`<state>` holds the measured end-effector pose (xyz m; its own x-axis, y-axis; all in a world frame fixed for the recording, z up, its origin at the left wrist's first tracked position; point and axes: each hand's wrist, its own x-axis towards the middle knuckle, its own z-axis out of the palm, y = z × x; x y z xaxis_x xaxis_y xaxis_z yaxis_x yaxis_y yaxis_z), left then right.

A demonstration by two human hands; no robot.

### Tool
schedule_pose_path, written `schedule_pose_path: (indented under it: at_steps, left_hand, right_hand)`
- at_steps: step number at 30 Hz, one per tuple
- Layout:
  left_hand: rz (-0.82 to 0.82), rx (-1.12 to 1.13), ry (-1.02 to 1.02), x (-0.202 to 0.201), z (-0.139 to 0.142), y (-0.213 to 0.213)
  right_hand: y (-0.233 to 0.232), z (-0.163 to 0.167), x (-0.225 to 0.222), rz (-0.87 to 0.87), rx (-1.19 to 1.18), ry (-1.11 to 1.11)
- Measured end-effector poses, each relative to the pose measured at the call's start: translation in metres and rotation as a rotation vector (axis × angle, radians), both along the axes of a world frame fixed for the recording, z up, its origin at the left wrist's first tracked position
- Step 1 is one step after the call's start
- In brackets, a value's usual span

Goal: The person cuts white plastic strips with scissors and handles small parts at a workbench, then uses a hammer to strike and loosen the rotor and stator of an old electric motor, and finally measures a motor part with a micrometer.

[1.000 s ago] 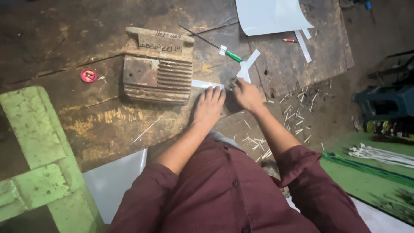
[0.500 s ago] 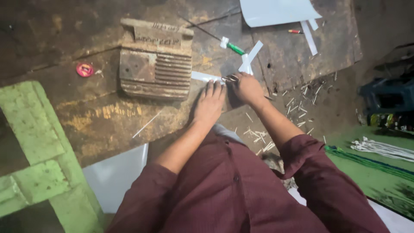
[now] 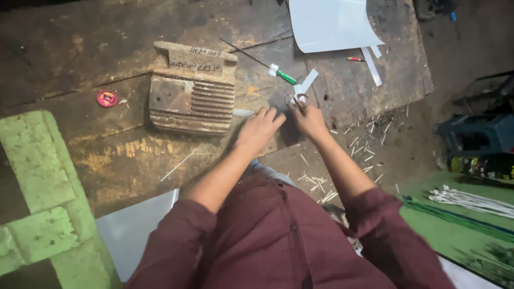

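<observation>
Scissors (image 3: 300,99) are pointing far-right along a white strip (image 3: 307,81), the right hand (image 3: 309,119) gripping their loops; the left hand (image 3: 258,130) is lying flat, fingers spread.

The white sheet (image 3: 332,24) is running off the top edge. The right hand (image 3: 308,119) is covering most of the scissors (image 3: 299,99), hiding the blades. The green block (image 3: 40,198) is being cut off at the left edge.

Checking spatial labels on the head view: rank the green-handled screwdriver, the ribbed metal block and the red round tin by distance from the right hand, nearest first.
From the right hand:
1. Green-handled screwdriver, just above the hand, slightly left.
2. Ribbed metal block, to the left, past the left hand.
3. Red round tin, far left on the wooden board.
</observation>
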<state>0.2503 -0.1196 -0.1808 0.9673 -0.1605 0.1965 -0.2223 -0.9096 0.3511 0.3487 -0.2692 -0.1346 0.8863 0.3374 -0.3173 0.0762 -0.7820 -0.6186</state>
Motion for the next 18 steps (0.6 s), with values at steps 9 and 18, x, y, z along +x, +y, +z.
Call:
schedule_pose_path:
  at_steps: [9,18]
  left_hand:
    - [-0.103,-0.736,-0.239,-0.063,0.063,0.001]
    - [0.181,-1.038,-0.018,-0.020,0.084,0.023]
  right_hand:
    - [-0.015,0.019,-0.042,-0.181,0.667,0.328]
    - [-0.019,0.027,-0.050,-0.089,0.591,0.057]
